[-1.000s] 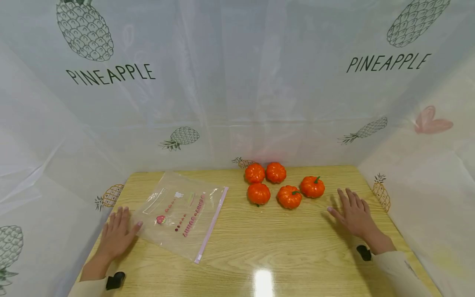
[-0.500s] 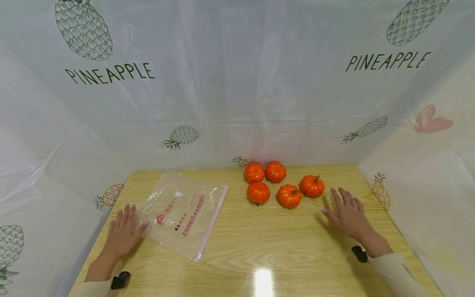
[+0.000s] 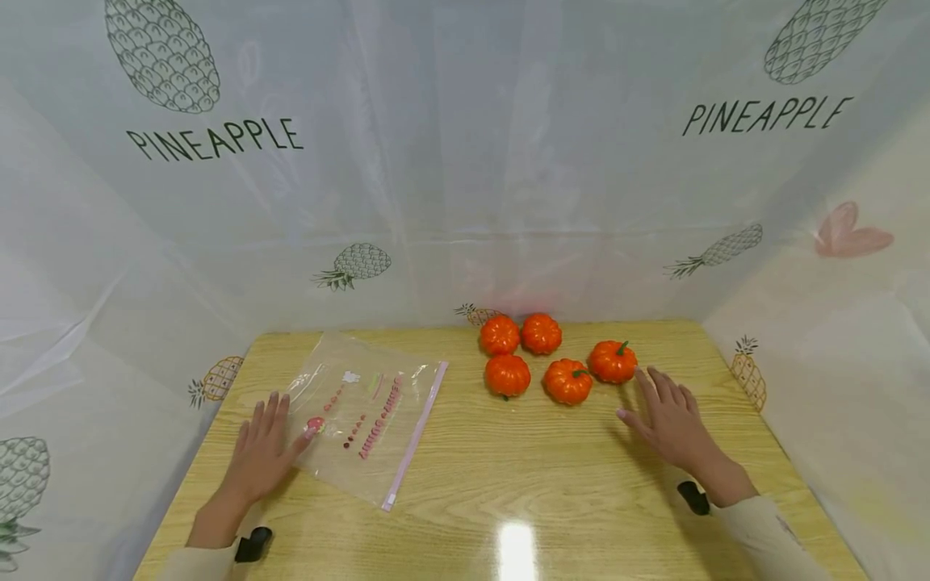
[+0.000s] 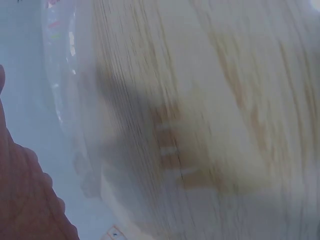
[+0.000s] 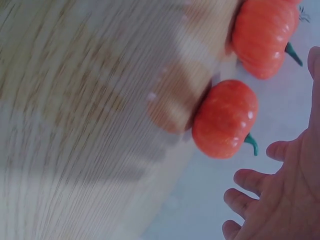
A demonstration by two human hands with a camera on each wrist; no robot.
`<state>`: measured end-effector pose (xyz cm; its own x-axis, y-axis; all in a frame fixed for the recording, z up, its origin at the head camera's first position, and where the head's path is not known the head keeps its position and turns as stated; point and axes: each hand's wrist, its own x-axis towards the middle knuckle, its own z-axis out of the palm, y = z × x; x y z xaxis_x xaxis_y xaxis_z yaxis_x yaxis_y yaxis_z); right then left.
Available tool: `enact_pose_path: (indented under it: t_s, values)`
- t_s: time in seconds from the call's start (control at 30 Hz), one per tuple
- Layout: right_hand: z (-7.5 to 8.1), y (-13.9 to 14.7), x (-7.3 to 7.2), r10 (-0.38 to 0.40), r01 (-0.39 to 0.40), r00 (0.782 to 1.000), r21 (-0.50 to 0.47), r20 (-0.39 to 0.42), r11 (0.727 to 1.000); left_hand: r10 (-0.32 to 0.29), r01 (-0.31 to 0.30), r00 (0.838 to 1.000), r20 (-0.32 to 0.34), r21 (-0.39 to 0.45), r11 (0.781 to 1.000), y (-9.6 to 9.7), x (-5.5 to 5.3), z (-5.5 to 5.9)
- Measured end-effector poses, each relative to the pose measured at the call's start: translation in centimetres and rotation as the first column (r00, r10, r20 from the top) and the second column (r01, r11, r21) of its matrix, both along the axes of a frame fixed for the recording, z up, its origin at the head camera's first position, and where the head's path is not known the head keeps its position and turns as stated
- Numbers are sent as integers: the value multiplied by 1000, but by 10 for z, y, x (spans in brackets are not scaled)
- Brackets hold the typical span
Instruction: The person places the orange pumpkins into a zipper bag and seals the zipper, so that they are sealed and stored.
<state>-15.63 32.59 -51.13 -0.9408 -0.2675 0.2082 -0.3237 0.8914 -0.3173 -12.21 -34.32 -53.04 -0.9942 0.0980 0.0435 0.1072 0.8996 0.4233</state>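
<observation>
- Where the head view reaches furthest, I can read PINEAPPLE twice in dark capitals on the pale sheet [image 3: 465, 186]; two large pineapple drawings above the words are cut off by the top edge.
- I see the wood-grain table [image 3: 465, 460] below it, its near edge out of frame.
- The clear bag [image 3: 366, 420] lies flat on the table's left half, its lilac zip strip [image 3: 416, 436] facing right. Wood grain shows through it. Its pink lettering is too small for me to read surely.
- The left hand [image 3: 263, 452] covers part of the bag's left edge, fingers spread wide, thumb over a strawberry print; I cannot tell whether it touches. My left wrist view shows mostly its shadow.
- The right hand [image 3: 672, 424] has its fingers spread wide too, index fingertip just beside the nearest pumpkin [image 3: 613, 362].
- Five orange pumpkins sit towards the table's back: three clustered, two further right. I cannot make out stems on the rear two.
- Smallest is the zip's pale slider [image 3: 390, 500].
</observation>
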Motion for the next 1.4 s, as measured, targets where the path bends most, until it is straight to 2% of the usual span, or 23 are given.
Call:
enact_pose_path:
  t_s: [0.23,0.43,0.7,0.87,1.1,1.4]
  values:
    - [4,-9,-1,-1,1,999,7,43,1000,-37,37,998,-42,12,999,14,1,-2]
    - [0,-13,-1,7,-8,999,18,35,1000,-63,65,995,-79,22,998,27,2,-2]
    - [-5,-18,0,22,-22,1000,-9,-10,1000,-76,76,997,-32,1,997,44,1,4]
    - [-6,-22,0,26,-27,999,-7,-23,1000,-92,91,995,-32,-21,996,53,3,6]
    - [-6,-27,-1,24,-24,999,4,-29,1000,-126,125,991,-38,-46,991,69,4,4]
    - [-10,-36,-1,19,-20,999,-18,-27,1000,-143,142,989,-48,-18,990,85,5,-1]
